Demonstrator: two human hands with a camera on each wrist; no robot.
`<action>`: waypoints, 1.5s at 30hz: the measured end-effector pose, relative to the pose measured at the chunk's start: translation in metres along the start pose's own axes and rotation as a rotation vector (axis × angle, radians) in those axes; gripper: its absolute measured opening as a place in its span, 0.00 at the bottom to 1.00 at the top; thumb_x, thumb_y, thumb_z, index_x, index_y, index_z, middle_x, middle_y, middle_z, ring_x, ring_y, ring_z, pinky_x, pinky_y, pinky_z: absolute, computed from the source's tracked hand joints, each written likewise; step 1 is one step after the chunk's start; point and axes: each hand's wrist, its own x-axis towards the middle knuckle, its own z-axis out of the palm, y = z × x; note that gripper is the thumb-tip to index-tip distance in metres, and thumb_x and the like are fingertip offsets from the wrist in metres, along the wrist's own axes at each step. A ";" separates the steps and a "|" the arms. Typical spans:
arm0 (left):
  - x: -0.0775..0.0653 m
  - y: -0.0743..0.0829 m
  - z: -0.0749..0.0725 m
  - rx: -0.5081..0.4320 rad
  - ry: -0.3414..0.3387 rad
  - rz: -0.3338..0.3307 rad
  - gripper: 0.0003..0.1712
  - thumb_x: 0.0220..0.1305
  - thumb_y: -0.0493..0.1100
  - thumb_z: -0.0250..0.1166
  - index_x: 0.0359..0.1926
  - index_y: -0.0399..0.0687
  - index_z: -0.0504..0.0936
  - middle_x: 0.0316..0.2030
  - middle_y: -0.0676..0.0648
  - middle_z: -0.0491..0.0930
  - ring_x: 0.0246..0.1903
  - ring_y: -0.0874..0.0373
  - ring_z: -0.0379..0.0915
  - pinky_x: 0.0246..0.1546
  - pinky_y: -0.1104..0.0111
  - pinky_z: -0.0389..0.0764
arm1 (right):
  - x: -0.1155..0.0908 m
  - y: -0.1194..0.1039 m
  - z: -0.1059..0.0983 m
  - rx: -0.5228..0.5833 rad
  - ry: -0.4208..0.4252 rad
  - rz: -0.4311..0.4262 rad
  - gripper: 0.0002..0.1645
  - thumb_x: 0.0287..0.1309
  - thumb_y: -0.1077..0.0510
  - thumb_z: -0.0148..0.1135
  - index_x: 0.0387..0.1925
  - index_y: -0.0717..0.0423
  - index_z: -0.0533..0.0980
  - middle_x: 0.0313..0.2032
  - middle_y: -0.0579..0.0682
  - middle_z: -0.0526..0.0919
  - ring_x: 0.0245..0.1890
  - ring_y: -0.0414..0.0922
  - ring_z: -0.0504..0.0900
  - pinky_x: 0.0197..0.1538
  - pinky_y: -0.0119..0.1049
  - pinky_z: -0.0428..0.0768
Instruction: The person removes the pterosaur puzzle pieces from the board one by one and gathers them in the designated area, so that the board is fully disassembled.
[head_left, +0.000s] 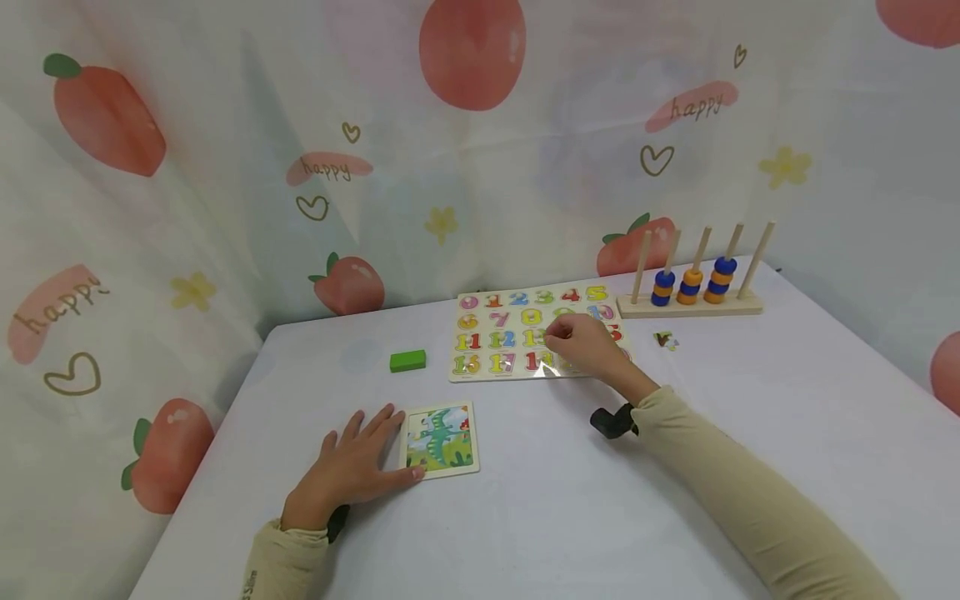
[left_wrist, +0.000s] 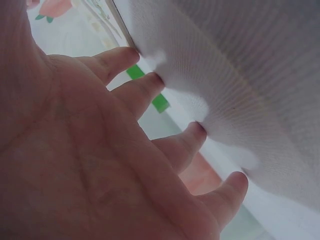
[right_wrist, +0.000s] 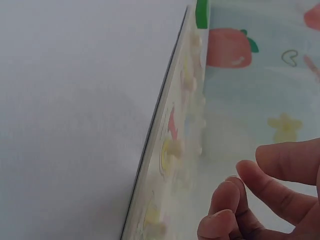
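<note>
"At the nine o'clock edge of the dinosaur puzzle (head_left: 442,437), what was observed?"

"Left hand (head_left: 356,467), fingers spread wide, thumb at the frame (head_left: 475,442) corner between seven and eight o'clock. The left-wrist view showed fingertips down on the white tablecloth (head_left: 510,517)."

"Grip on that side?"

"Wide. Recorded as touch, not grasp."

"And the puzzle's position?"

"Flat on the cloth, toward three o'clock of that hand, picture side up in its pale frame."

"Right hand (head_left: 592,343)?"

"Raised over the number board (head_left: 484,340), which lay between one and two o'clock of the puzzle. Grip narrow: fingers loosely bent, a small gap between thumb and fingers in the right-wrist view, no held item seen."

"Board details?"

"Coloured numerals (head_left: 531,317) in rows; small knobs (right_wrist: 176,148), some blurred, noted from the right-wrist view."

"Surroundings?"

"Green block (head_left: 407,361) at eleven o'clock of the puzzle. Peg rack (head_left: 690,309) between two and three o'clock of the board, blue and orange beads (head_left: 663,289) on its three middle pegs (head_left: 701,248). Small picture piece (head_left: 665,339) at the board's three o'clock, seven o'clock from the rack."
</note>
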 end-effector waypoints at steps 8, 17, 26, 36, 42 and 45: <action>0.003 -0.004 0.002 -0.001 -0.004 0.001 0.60 0.60 0.74 0.72 0.83 0.50 0.63 0.84 0.44 0.55 0.80 0.28 0.43 0.71 0.25 0.44 | -0.006 -0.025 0.028 0.035 -0.072 -0.061 0.10 0.74 0.61 0.64 0.48 0.65 0.84 0.41 0.54 0.85 0.43 0.52 0.80 0.45 0.40 0.80; 0.005 -0.004 -0.001 0.010 -0.020 -0.014 0.61 0.60 0.74 0.72 0.84 0.51 0.62 0.84 0.44 0.54 0.81 0.28 0.42 0.72 0.25 0.43 | -0.011 -0.051 0.059 0.050 -0.169 -0.122 0.09 0.72 0.60 0.66 0.46 0.62 0.85 0.40 0.50 0.85 0.42 0.49 0.80 0.45 0.40 0.80; 0.005 -0.003 -0.003 0.023 -0.031 -0.020 0.60 0.60 0.74 0.72 0.84 0.51 0.63 0.84 0.44 0.54 0.81 0.29 0.42 0.72 0.25 0.44 | -0.015 -0.072 0.084 0.046 -0.261 -0.181 0.10 0.71 0.61 0.67 0.49 0.62 0.85 0.38 0.47 0.83 0.41 0.46 0.79 0.43 0.37 0.80; 0.004 -0.001 -0.006 0.035 -0.026 -0.023 0.60 0.60 0.74 0.72 0.83 0.51 0.64 0.84 0.44 0.55 0.80 0.28 0.43 0.71 0.24 0.45 | -0.018 -0.089 0.101 0.055 -0.334 -0.223 0.12 0.70 0.62 0.69 0.51 0.63 0.85 0.41 0.49 0.84 0.44 0.46 0.81 0.47 0.37 0.82; 0.003 -0.003 -0.006 0.033 -0.020 -0.011 0.59 0.60 0.73 0.72 0.83 0.50 0.64 0.83 0.44 0.55 0.80 0.28 0.44 0.71 0.24 0.46 | -0.016 -0.094 0.112 0.047 -0.385 -0.251 0.12 0.68 0.64 0.70 0.51 0.62 0.85 0.45 0.53 0.85 0.47 0.47 0.82 0.51 0.39 0.83; 0.002 -0.003 -0.007 0.025 -0.021 -0.009 0.59 0.61 0.73 0.72 0.83 0.50 0.64 0.83 0.44 0.55 0.80 0.28 0.43 0.71 0.24 0.46 | -0.014 -0.095 0.116 0.021 -0.417 -0.281 0.11 0.67 0.65 0.70 0.50 0.62 0.86 0.43 0.52 0.84 0.45 0.46 0.80 0.50 0.39 0.82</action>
